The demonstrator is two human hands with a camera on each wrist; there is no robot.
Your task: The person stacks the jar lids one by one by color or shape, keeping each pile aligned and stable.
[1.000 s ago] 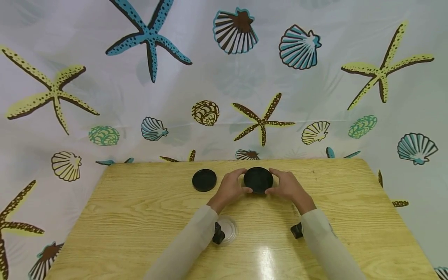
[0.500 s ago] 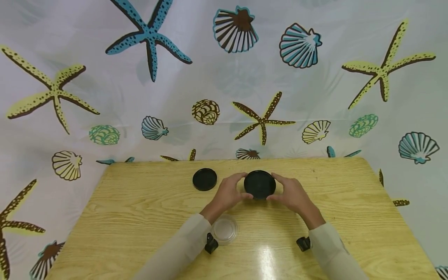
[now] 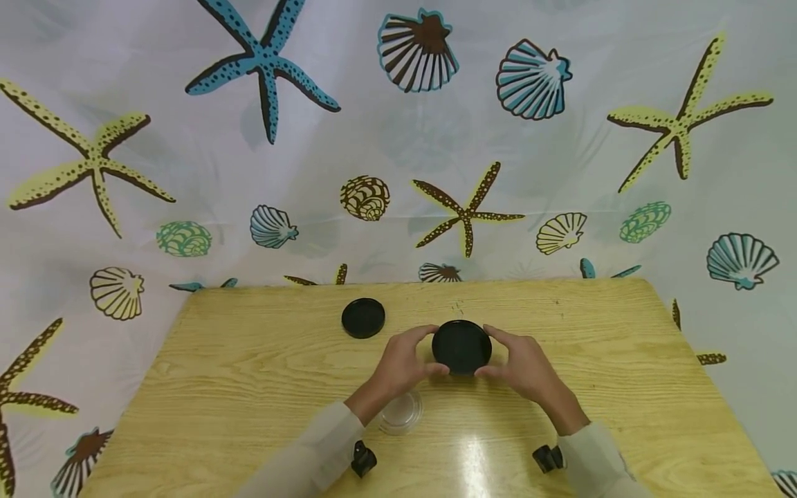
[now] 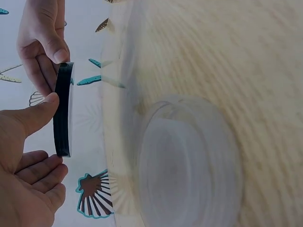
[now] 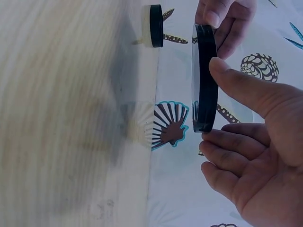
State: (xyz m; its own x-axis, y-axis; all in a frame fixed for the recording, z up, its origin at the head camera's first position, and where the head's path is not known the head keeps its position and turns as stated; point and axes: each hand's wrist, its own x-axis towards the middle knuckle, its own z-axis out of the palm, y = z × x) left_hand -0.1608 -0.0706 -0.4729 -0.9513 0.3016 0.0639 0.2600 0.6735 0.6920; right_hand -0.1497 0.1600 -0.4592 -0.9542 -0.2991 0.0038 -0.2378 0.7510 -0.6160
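Between my two hands is a round, shallow black lid (image 3: 462,348), its dark hollow face toward me in the head view. My left hand (image 3: 400,361) holds its left edge between thumb and fingers. On the opposite edge, my right hand (image 3: 528,364) grips it the same way. Both wrist views show the lid (image 4: 63,111) side-on, a thin black band with a pale underside, raised off the tabletop. A clear round plastic container (image 3: 401,413) stands on the table near my left wrist, partly hidden by that forearm in the head view.
A second black round lid (image 3: 364,318) lies on the wooden table (image 3: 249,387) left of my hands, toward the back edge. Behind the table hangs a white curtain (image 3: 560,173) printed with starfish and shells. Black camera mounts (image 3: 363,458) sit at my wrists.
Both hands have drawn the black lid from near the back edge toward me, and it looks larger. The second lid and clear container have stayed put.
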